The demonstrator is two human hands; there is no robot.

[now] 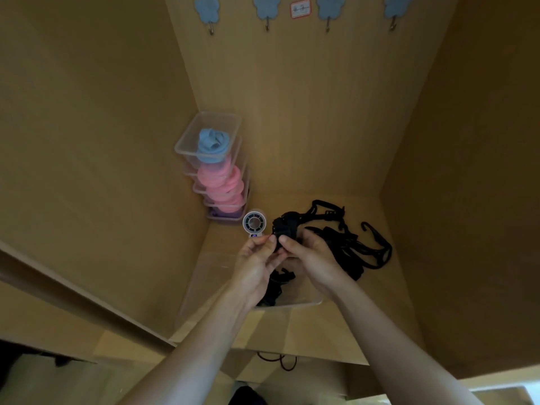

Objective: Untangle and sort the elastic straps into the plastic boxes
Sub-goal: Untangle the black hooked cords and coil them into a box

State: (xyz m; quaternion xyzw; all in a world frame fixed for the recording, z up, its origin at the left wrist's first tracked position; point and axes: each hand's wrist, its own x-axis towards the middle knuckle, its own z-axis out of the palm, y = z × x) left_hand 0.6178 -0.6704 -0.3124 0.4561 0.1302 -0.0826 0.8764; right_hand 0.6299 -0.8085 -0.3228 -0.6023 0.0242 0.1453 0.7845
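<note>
Tangled black straps point(344, 241) above clear box point(204, 276)

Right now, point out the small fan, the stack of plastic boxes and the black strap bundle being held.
small fan point(253, 222): head view, on the round grille's centre.
stack of plastic boxes point(191, 135): head view, on the top box's clear left wall.
black strap bundle point(285, 222): head view, on the knotted clump's top.

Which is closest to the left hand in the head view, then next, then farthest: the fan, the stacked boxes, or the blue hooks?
From the left hand, which pinches the straps:
1. Fan, just beyond its fingertips.
2. Stacked boxes, in the back left corner.
3. Blue hooks, high on the back wall.
</note>
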